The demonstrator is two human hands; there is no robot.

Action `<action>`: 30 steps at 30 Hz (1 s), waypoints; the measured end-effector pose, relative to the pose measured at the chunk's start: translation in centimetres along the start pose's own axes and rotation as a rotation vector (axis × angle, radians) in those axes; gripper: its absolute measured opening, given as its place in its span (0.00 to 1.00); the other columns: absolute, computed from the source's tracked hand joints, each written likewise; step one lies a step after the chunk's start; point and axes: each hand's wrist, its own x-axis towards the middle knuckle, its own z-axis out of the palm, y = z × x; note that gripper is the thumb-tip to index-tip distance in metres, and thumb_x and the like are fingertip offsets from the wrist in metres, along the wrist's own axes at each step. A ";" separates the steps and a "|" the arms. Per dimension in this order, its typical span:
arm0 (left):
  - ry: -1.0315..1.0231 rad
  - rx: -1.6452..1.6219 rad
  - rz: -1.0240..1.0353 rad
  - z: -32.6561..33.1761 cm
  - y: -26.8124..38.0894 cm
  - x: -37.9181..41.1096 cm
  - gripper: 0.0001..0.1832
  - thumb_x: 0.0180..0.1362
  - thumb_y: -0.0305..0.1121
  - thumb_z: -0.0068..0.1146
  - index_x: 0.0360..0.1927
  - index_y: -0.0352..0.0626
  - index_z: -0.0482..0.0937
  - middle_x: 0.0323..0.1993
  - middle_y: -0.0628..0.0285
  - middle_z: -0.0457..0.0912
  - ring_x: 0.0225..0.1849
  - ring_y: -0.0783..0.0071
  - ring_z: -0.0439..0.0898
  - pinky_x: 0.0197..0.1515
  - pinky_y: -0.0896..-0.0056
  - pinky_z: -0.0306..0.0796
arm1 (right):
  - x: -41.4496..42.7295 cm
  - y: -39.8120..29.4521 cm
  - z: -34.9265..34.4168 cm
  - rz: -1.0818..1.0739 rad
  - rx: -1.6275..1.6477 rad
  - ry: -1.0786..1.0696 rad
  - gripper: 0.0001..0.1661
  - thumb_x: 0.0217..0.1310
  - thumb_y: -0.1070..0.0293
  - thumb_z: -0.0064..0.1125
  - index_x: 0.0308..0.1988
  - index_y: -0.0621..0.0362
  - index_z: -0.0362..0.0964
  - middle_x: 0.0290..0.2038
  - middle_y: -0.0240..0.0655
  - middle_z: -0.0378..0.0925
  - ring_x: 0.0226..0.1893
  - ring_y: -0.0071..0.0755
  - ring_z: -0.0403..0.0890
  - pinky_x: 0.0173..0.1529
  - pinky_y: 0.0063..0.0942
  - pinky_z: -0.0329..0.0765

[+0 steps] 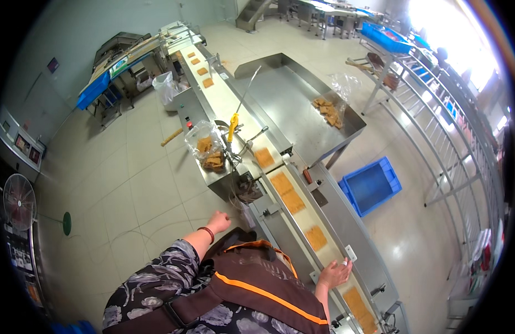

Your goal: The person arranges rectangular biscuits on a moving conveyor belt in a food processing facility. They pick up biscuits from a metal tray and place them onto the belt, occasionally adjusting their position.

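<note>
My right hand (336, 273) reaches over the conveyor belt (332, 255), its fingers extended towards the metal side rail. Nothing shows in its grasp, and there is a white band on one finger. A brown square food piece (316, 238) lies on the belt just above this hand; a longer run of brown pieces (360, 311) lies just below it. My left hand (219, 222) hangs beside the machine with curled fingers, no object visible in it, and a bracelet (208, 234) around the wrist. Farther up the belt sit two touching pieces (287, 193) and a single one (264, 158).
A yellow-handled tool (232, 127) stands by the belt junction, near plastic-bagged brown pieces (213, 160). To the right, a steel tray table (278, 96) holds a pile of pieces (327, 112). A blue crate (371, 186) is on the floor beside the conveyor; metal racks (433, 133) stand beyond.
</note>
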 end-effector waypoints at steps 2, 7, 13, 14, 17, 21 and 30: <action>0.009 -0.010 0.007 0.1 0.1 -0.2 0.19 0.56 0.45 0.53 0.45 0.44 0.80 0.54 0.48 0.72 0.54 0.50 0.74 0.58 0.57 0.68 | 0.0 0.0 0.0 0.013 0.022 -0.008 0.26 0.59 0.60 0.52 0.58 0.52 0.66 0.62 0.39 0.64 0.63 0.42 0.63 0.62 0.45 0.60; -0.007 -0.026 0.028 0.6 -0.4 -0.1 0.18 0.56 0.45 0.52 0.45 0.47 0.81 0.53 0.47 0.72 0.55 0.51 0.73 0.59 0.57 0.68 | 0.1 0.0 0.0 -0.011 0.014 0.008 0.26 0.59 0.60 0.52 0.57 0.53 0.66 0.61 0.39 0.65 0.63 0.42 0.65 0.62 0.45 0.61; -0.009 -0.028 0.021 -0.1 -0.1 -0.7 0.20 0.56 0.45 0.52 0.46 0.44 0.80 0.52 0.45 0.75 0.55 0.49 0.73 0.57 0.54 0.68 | 0.0 0.3 0.2 -0.042 -0.020 0.065 0.24 0.60 0.59 0.52 0.55 0.54 0.67 0.60 0.38 0.67 0.62 0.41 0.66 0.60 0.45 0.64; -0.003 -0.027 0.019 0.1 -0.3 -0.7 0.20 0.55 0.45 0.52 0.46 0.44 0.81 0.52 0.45 0.75 0.55 0.49 0.73 0.57 0.54 0.68 | 0.0 0.1 -0.1 -0.024 -0.031 0.050 0.24 0.60 0.59 0.52 0.55 0.54 0.67 0.60 0.38 0.67 0.62 0.42 0.66 0.60 0.45 0.64; -0.004 -0.020 0.028 0.4 -1.0 -0.5 0.20 0.55 0.45 0.51 0.45 0.44 0.81 0.51 0.45 0.76 0.55 0.49 0.73 0.57 0.55 0.69 | 0.1 -0.2 0.1 -0.028 -0.006 0.052 0.24 0.60 0.58 0.53 0.54 0.54 0.67 0.60 0.37 0.67 0.62 0.42 0.66 0.60 0.45 0.64; -0.036 0.010 0.065 -0.4 -0.1 -0.5 0.19 0.55 0.44 0.51 0.44 0.43 0.81 0.50 0.46 0.77 0.55 0.50 0.73 0.57 0.55 0.69 | -0.1 -0.4 -0.9 -0.024 -0.006 0.050 0.24 0.61 0.58 0.52 0.55 0.54 0.66 0.60 0.37 0.67 0.62 0.42 0.66 0.60 0.45 0.63; -0.018 -0.004 0.080 0.1 -0.6 -0.4 0.18 0.54 0.44 0.52 0.42 0.44 0.83 0.47 0.48 0.80 0.58 0.53 0.71 0.60 0.57 0.66 | -0.3 -0.6 -0.9 -0.028 -0.002 0.080 0.24 0.60 0.58 0.52 0.55 0.53 0.66 0.61 0.37 0.66 0.62 0.42 0.66 0.60 0.44 0.62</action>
